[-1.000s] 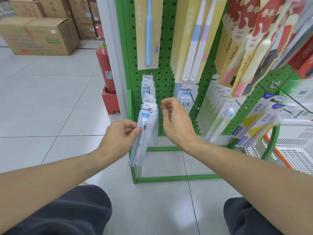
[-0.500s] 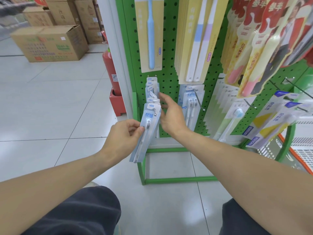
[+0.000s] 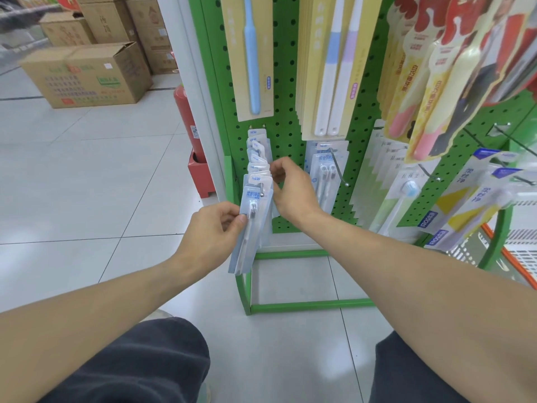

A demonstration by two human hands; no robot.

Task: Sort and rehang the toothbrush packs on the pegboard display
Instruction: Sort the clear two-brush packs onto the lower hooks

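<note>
The blue toothbrush packs (image 3: pixel 252 216) sit low on the green pegboard (image 3: pixel 286 132), bunched at the tip of their hook (image 3: pixel 262 189); left hand (image 3: pixel 213 228) pinches the front packs by the edge, right hand (image 3: pixel 292 189) has fingers curled on the packs just behind; looks like the rehanging step; next move probably needs the hang holes lined up with the hook and slid back.

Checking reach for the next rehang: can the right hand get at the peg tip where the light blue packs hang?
Probably yes. The right hand is already at those hanging packs, beside the peg tip, with nothing between. The left hand grips the front packs lower down.
</note>
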